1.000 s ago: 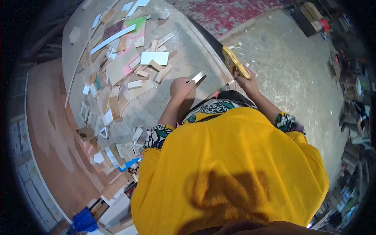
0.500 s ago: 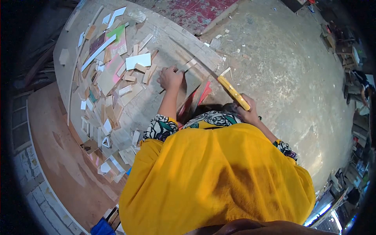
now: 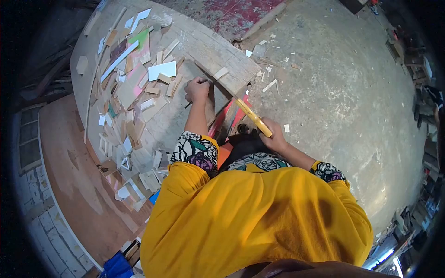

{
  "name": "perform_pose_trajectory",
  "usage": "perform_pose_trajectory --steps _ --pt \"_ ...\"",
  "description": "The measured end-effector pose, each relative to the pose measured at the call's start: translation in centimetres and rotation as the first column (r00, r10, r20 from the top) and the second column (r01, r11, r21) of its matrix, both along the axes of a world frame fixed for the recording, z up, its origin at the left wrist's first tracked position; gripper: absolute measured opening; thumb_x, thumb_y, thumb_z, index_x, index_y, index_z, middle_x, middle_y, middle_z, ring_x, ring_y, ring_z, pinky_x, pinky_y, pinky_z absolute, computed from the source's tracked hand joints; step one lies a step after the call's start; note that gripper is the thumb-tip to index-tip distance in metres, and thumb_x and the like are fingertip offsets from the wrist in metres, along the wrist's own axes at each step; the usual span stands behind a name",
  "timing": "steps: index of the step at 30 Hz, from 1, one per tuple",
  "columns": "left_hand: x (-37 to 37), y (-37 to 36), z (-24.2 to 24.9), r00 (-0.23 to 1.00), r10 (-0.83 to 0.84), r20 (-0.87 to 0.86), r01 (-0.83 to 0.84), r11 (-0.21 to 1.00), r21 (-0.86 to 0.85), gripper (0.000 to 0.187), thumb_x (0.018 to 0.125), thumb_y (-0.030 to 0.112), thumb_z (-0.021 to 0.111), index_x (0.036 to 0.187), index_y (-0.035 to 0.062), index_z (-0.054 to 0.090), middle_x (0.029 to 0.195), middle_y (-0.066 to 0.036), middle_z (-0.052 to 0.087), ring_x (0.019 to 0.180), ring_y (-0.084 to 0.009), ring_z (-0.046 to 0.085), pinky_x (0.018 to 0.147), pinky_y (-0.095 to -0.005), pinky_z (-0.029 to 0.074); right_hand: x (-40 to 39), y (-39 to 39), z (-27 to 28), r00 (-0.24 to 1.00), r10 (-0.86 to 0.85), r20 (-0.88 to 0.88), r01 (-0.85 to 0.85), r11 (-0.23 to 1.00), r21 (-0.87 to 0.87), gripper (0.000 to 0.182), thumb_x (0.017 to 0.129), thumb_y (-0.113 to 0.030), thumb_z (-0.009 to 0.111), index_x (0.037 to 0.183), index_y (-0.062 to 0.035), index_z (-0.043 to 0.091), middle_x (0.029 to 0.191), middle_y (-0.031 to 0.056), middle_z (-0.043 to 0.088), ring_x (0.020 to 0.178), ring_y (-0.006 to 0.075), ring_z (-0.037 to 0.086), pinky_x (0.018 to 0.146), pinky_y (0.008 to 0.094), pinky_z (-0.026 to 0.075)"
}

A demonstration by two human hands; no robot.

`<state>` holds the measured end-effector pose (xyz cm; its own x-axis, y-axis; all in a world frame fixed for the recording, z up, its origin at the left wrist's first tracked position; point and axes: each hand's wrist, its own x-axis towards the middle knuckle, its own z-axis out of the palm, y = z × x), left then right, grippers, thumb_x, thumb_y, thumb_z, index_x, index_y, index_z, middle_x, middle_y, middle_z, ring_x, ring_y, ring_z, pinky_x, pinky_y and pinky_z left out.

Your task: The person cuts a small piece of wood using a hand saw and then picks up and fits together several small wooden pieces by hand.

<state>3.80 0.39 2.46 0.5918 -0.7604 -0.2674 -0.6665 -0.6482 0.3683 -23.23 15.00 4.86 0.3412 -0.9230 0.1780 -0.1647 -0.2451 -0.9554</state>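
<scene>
My right hand is wrapped round the yellow handle of a saw. The saw's dark blade runs up and left over the table edge, passing beside a small pale wood block. My left hand is closed on the tabletop, left of the blade, with a thin dark stick-like piece showing at its fingers. What exactly it grips is too small to make out. Left of that hand lie a white rectangular piece and short wood offcuts.
The wooden table bears many scattered offcuts on its left side. A concrete floor with small scraps lies to the right. Red parts stand below the table edge. Another person's arm shows at far right.
My right hand and the saw have moved left and slightly down, with the blade now nearer my left hand. My left hand has shifted slightly left. The view has also shifted a little.
</scene>
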Motion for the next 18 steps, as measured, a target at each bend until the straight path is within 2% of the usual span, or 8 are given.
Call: perform_pose_trajectory --steps 2,5,9,12,14,17,18 --pt "0.1 0.0 -0.1 1.0 -0.005 0.027 0.005 1.0 -0.011 0.018 0.063 0.026 0.067 0.08 0.023 0.067 0.101 -0.004 0.058 0.1 -0.0284 0.049 0.081 -0.0494 0.038 0.1 0.8 -1.4 0.999 0.014 -0.031 -0.014 1.0 0.012 0.016 0.067 -0.001 0.052 0.082 -0.0022 0.048 0.073 0.0173 0.047 0.07 0.0387 0.048 0.06 0.0399 0.04" --pt "-0.2 0.2 0.5 0.998 -0.007 0.055 0.008 1.0 -0.013 0.015 0.064 0.026 0.065 0.079 0.0242 0.067 0.1 -0.004 0.059 0.102 -0.0289 0.05 0.081 -0.0489 0.039 0.9 1.4 -1.3 1.0 -0.01 0.011 0.011 0.999 -0.03 0.016 0.067 -0.002 0.052 0.083 -0.0023 0.048 0.072 0.0171 0.046 0.068 0.0387 0.049 0.059 0.0403 0.039" --pt "0.5 0.0 -0.3 1.0 -0.014 0.015 0.014 1.0 -0.028 0.014 0.065 0.025 0.064 0.08 0.0246 0.067 0.102 -0.003 0.059 0.101 -0.0294 0.051 0.082 -0.0482 0.039 1.3 1.9 -1.9 0.999 -0.03 -0.015 0.029 0.999 -0.03 0.016 0.069 -0.002 0.053 0.084 -0.0022 0.049 0.072 0.0175 0.048 0.069 0.0389 0.049 0.059 0.0399 0.04" --pt "1.2 -0.1 -1.2 0.999 -0.036 -0.007 0.036 0.999 -0.041 0.014 0.066 0.025 0.064 0.08 0.0249 0.067 0.102 -0.003 0.06 0.1 -0.0299 0.052 0.081 -0.0483 0.039 1.5 2.2 -1.9 0.999 0.009 0.036 -0.011 0.998 0.066 0.017 0.068 -0.002 0.056 0.082 -0.0037 0.048 0.072 0.0153 0.047 0.067 0.0342 0.049 0.06 0.0369 0.039" --pt "1.1 -0.3 -1.2 0.999 -0.043 -0.008 0.043 0.998 -0.048 0.015 0.066 0.026 0.065 0.08 0.0252 0.067 0.101 -0.003 0.06 0.099 -0.0302 0.052 0.081 -0.0485 0.039 1.5 2.2 -1.5 0.992 0.062 0.106 -0.082 0.978 0.192 0.016 0.069 -0.003 0.056 0.083 -0.0049 0.049 0.072 0.0129 0.049 0.068 0.03 0.052 0.061 0.035 0.04" --pt "1.1 0.0 -1.7 0.998 -0.057 -0.023 0.055 0.997 -0.061 0.017 0.065 0.026 0.066 0.082 0.026 0.067 0.096 -0.003 0.062 0.096 -0.0303 0.053 0.079 -0.0491 0.04 1.8 2.3 -1.2 0.988 0.095 0.124 -0.121 0.968 0.221 0.015 0.07 -0.003 0.056 0.083 -0.005 0.049 0.072 0.0111 0.05 0.068 0.0268 0.052 0.062 0.0333 0.041" --pt "0.0 0.5 -0.5 0.997 -0.056 0.055 0.062 0.991 -0.116 0.017 0.066 0.025 0.066 0.083 0.0245 0.067 0.093 -0.003 0.062 0.094 -0.0301 0.053 0.077 -0.0477 0.04 1.8 2.2 -0.9 0.987 0.097 0.124 -0.123 0.967 0.224 0.015 0.07 -0.003 0.056 0.083 -0.005 0.049 0.072 0.0111 0.05 0.068 0.0268 0.052 0.062 0.0333 0.041"
